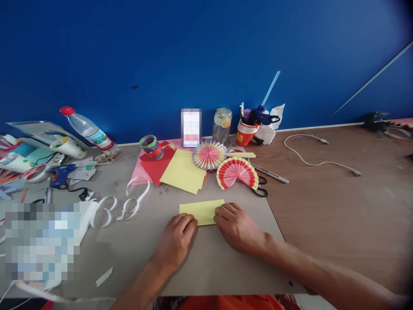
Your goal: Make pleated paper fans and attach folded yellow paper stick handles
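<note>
Yellow paper (205, 210) lies flat on the table (226, 267), nearer the near edge than the far one, its long side running roughly along that near edge. It should be light and slippery enough to slide at a nudge, with little stiffness: thin stock that takes a crease readily and would crumple under a hard squeeze. The best hold is probably at the two short ends, leaving the middle free.

Both hands are on it. The left hand (177, 234) has its fingers drawn together and closed on the near left corner; the right hand (234, 224) is curled closed over the right end. The fingertips underneath are hidden. Most of the sheet shows between and just beyond the hands.

Beyond it, towards the far edge, a half-round fan (237, 168) and a round fan (209, 156) sit beside overlapping yellow sheets (182, 171) and red paper (151, 165), with a painted cup (152, 150) behind. Along the far edge stand a jar (222, 122) and an orange cup (245, 132). Towards the near left, a white scrap (104, 277) lies well apart.
</note>
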Available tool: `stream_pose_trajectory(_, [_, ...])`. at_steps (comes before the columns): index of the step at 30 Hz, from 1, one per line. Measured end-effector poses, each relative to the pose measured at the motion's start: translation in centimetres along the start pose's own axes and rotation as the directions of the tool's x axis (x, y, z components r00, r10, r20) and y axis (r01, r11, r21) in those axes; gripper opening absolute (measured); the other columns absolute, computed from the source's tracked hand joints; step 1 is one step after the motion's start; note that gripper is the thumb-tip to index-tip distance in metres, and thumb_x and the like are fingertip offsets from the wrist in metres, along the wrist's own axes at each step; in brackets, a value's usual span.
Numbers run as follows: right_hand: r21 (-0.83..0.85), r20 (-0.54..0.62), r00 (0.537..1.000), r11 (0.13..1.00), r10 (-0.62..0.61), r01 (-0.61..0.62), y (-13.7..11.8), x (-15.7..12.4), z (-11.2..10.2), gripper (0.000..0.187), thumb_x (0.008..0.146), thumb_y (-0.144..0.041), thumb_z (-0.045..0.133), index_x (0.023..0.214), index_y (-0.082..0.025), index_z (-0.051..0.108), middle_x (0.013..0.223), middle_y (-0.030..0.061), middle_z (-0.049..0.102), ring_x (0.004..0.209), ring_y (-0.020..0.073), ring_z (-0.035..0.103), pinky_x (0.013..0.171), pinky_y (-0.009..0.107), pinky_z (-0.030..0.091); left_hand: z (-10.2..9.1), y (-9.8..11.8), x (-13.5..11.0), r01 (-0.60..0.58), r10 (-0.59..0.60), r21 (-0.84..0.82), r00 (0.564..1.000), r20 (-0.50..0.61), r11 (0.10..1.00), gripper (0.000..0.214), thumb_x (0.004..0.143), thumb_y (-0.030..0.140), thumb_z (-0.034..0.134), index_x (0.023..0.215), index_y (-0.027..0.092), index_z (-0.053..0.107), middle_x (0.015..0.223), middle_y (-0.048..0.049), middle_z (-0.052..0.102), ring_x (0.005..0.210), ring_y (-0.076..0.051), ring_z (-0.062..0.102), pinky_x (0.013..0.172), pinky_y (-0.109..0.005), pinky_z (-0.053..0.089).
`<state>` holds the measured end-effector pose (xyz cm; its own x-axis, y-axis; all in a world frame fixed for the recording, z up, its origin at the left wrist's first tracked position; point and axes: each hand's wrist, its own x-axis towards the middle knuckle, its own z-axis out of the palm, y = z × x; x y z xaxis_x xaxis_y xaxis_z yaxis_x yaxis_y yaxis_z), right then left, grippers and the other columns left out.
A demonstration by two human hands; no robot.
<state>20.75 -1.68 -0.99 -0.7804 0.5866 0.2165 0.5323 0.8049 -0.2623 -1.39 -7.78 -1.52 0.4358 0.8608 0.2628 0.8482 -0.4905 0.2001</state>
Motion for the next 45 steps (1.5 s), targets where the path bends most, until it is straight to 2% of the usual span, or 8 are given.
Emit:
stream_pose_trajectory(5, [0.028,-0.003,0.999,0.999,0.033,-0.033,0.3,-0.2,0.6,0.020,0.088,-0.008,0.044,0.074,-0.017,0.057,0.084,0.0061,0.059,0.079,0.0178,0.048,0.073,0.030,0.038,0.4,-0.6,-0.4,0.014,-0.015,-0.014,0.998,-0.061,1.000,0.019,0.090,0.009,0.045,0.094,0.017,0.061,0.097,-0.0070,0.065,0.092,-0.019,0.060,0.084,-0.035,0.052])
stream_pose_trajectory(12, [0.099,-0.023,0.998,0.993,0.061,-0.058,0.6,-0.5,0.6,0.024,0.089,-0.006,0.041,0.076,-0.017,0.058,0.084,0.0067,0.060,0.083,0.0173,0.051,0.076,0.028,0.041,-0.4,-1.2,-0.1,0.032,-0.039,-0.078,0.995,-0.087,0.996,0.017,0.090,0.010,0.046,0.090,0.018,0.062,0.091,-0.0059,0.066,0.087,-0.018,0.062,0.079,-0.031,0.053])
stream_pose_trajectory(17, [0.130,-0.017,0.996,0.988,0.085,-0.082,1.1,-0.2,0.2,0.025,0.089,-0.008,0.039,0.071,-0.018,0.054,0.076,0.0055,0.057,0.073,0.0170,0.047,0.068,0.028,0.040,-0.6,-2.3,-0.2,0.093,-0.104,-0.138,0.992,-0.075,0.986,0.017,0.090,0.012,0.046,0.089,0.020,0.061,0.090,-0.0052,0.068,0.084,-0.016,0.063,0.077,-0.030,0.052])
stream_pose_trajectory(21, [0.163,-0.041,0.992,0.980,0.121,-0.113,1.9,0.0,-0.2,0.024,0.091,-0.011,0.039,0.074,-0.018,0.055,0.076,0.0060,0.058,0.072,0.0171,0.049,0.069,0.028,0.041,-0.3,-2.8,0.1,0.153,-0.164,-0.145,0.984,-0.067,0.978,0.016,0.089,0.013,0.046,0.088,0.021,0.061,0.085,-0.0039,0.069,0.080,-0.017,0.064,0.074,-0.030,0.052])
stream_pose_trajectory(25, [0.199,-0.056,0.986,0.970,0.157,-0.143,2.6,0.2,-0.2,0.024,0.092,-0.013,0.037,0.080,-0.017,0.057,0.080,0.0075,0.059,0.077,0.0178,0.055,0.072,0.029,0.044,0.1,-2.9,0.5,0.216,-0.238,-0.167,0.963,-0.124,0.962,0.015,0.091,0.016,0.045,0.094,0.021,0.059,0.096,-0.0058,0.067,0.088,-0.017,0.065,0.079,-0.029,0.052])
stream_pose_trajectory(30, [0.238,-0.069,0.981,0.957,0.184,-0.163,3.2,0.7,0.2,0.025,0.093,-0.012,0.035,0.081,-0.018,0.056,0.082,0.0078,0.060,0.077,0.0175,0.057,0.071,0.029,0.046,0.0,-2.9,1.0,0.305,-0.332,-0.174,0.930,-0.158,0.936,0.012,0.089,0.017,0.047,0.090,0.021,0.058,0.099,-0.0051,0.064,0.088,-0.016,0.065,0.078,-0.027,0.052])
stream_pose_trajectory(39, [0.269,0.066,0.923,0.884,0.378,-0.382,3.7,2.0,0.2,0.020,0.093,-0.019,0.039,0.077,-0.019,0.051,0.078,0.0042,0.057,0.066,0.0147,0.055,0.061,0.024,0.040,0.2,-2.6,1.5,0.361,-0.396,-0.192,0.898,-0.190,0.912,0.012,0.089,0.016,0.046,0.087,0.021,0.057,0.095,-0.0043,0.063,0.086,-0.015,0.064,0.079,-0.027,0.052])
stream_pose_trajectory(45, [0.271,0.051,0.887,0.849,0.459,-0.454,3.7,2.5,0.6,0.016,0.087,-0.015,0.042,0.073,-0.021,0.048,0.073,0.0016,0.056,0.060,0.0137,0.052,0.056,0.023,0.035,0.8,-2.2,1.6,0.386,-0.411,-0.156,0.893,-0.182,0.909,0.013,0.089,0.014,0.046,0.091,0.021,0.056,0.101,-0.0057,0.060,0.091,-0.017,0.062,0.083,-0.028,0.050])
